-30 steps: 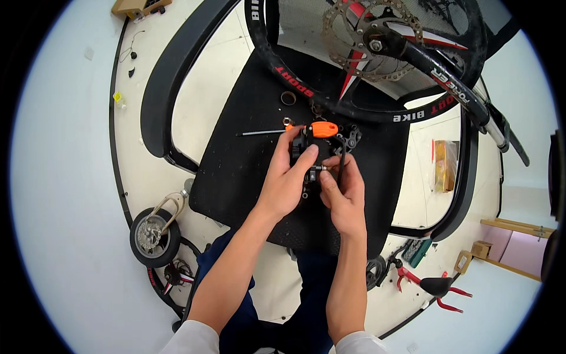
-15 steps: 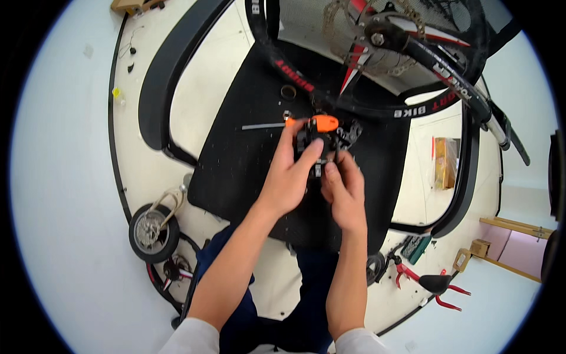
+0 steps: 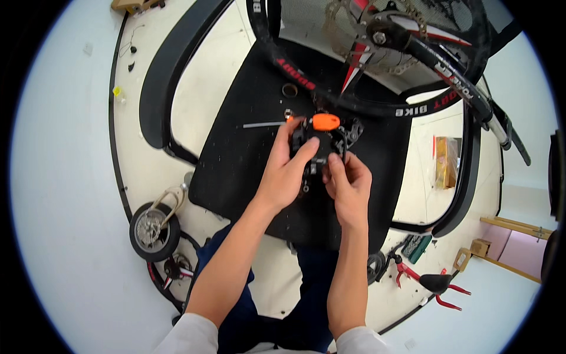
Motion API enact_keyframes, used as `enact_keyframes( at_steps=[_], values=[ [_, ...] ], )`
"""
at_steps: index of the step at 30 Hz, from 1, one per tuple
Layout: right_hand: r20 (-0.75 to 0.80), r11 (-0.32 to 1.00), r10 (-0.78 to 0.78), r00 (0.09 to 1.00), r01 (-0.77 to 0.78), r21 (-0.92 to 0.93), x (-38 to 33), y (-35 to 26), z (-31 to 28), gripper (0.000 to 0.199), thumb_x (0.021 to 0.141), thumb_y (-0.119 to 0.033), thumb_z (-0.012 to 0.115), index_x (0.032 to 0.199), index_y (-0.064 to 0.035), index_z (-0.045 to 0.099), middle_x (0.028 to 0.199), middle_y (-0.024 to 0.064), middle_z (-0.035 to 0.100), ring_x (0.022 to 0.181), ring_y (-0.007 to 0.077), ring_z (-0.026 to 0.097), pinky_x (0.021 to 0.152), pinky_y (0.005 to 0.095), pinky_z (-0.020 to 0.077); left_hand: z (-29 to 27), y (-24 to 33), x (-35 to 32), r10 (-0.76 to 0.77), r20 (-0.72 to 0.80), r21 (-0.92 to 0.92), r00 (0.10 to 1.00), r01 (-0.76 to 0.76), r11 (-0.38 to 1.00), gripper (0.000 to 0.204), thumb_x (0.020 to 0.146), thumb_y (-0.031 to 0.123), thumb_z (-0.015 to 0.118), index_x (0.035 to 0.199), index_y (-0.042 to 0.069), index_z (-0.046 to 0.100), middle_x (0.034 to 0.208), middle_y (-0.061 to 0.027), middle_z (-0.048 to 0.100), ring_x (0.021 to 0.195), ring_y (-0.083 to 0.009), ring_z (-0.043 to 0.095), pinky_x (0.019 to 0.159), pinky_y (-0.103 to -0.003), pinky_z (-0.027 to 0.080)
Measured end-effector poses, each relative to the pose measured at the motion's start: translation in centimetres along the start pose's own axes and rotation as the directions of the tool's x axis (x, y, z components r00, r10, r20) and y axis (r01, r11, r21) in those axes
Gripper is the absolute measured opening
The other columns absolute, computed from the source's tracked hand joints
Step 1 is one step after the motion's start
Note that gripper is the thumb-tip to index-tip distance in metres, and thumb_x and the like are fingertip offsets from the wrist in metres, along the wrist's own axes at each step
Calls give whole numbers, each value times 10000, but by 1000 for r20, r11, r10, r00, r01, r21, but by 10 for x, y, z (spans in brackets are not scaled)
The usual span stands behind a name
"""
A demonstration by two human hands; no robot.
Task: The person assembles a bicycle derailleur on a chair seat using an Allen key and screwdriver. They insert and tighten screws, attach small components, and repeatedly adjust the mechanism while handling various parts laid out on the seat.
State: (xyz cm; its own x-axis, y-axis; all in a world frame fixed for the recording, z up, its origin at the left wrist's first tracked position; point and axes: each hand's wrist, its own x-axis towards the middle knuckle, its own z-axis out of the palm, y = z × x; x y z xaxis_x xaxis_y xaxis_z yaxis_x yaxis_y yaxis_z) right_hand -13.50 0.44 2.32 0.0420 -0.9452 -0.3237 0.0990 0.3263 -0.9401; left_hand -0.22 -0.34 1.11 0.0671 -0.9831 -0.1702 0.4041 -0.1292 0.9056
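Note:
My left hand (image 3: 284, 174) grips a black bulky mechanical part (image 3: 314, 147) over the chair seat (image 3: 236, 171), thumb on top. Against the part's right side, my right hand (image 3: 349, 183) has thumb and fingers pinched together; what lies between them is hidden. Just beyond my left hand is what looks like a screwdriver, with a grey shaft (image 3: 262, 124) and an orange handle (image 3: 326, 122) partly covered by the hand and the part. A dark metal linkage with holes (image 3: 354, 133) rests right of the handle. Small loose pieces include a ring (image 3: 289, 90) and a nut (image 3: 288, 112).
A bicycle wheel with black tyre (image 3: 371, 109) and a black fork (image 3: 454, 76) overhang the seat's far side. Armrests (image 3: 158, 88) flank the seat. On the floor are a small wheel (image 3: 154, 232), a red frame with black saddle (image 3: 433, 284) and a yellow box (image 3: 446, 162).
My right hand has shifted slightly right and up at the part's side. The held part has turned a little, and a small ring on the seat below it now shows.

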Motion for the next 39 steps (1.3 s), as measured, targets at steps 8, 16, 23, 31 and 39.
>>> enact_keyframes(
  at_steps=[8,16,23,31,39],
  values=[
    [93,997,63,994,-57,-57,9,1,-2,331,990,-304,566,790,-41,581,651,-47,518,566,19,422,506,198,319,1,2,3,35,34,101,999,-38,994,523,964,194,578,1394,-28,379,1226,-88,510,1104,-122,504,975,-256,400],
    [64,993,50,997,-57,104,8,-1,-4,125,940,-148,621,993,-47,572,828,-24,551,555,-5,383,455,178,266,1,3,4,-14,11,-30,1000,15,999,500,965,177,567,1369,-37,366,1199,-113,519,1079,-134,507,943,-259,410],
    [45,994,-106,993,104,30,1,6,1,164,945,-207,635,964,-57,571,799,-21,582,543,-3,397,452,176,264,-2,-3,-2,1,8,9,1000,-1,1000,488,966,173,565,1359,-35,365,1144,-98,526,1014,-118,515,905,-250,425],
    [-30,989,129,991,-126,77,-2,3,3,145,942,-182,632,981,-55,573,773,-19,557,488,-14,332,411,173,215,2,-1,-3,-99,28,-116,995,102,988,513,959,179,578,1393,-16,388,1213,-79,517,1098,-117,513,959,-247,406],
    [-14,987,92,996,-89,136,4,1,-7,117,948,-153,614,949,-42,576,748,-22,544,458,-18,301,401,173,199,1,4,-1,-96,-45,-82,994,92,992,473,964,144,556,1381,-3,388,1185,-99,530,1071,-130,521,936,-257,423]
  ],
)
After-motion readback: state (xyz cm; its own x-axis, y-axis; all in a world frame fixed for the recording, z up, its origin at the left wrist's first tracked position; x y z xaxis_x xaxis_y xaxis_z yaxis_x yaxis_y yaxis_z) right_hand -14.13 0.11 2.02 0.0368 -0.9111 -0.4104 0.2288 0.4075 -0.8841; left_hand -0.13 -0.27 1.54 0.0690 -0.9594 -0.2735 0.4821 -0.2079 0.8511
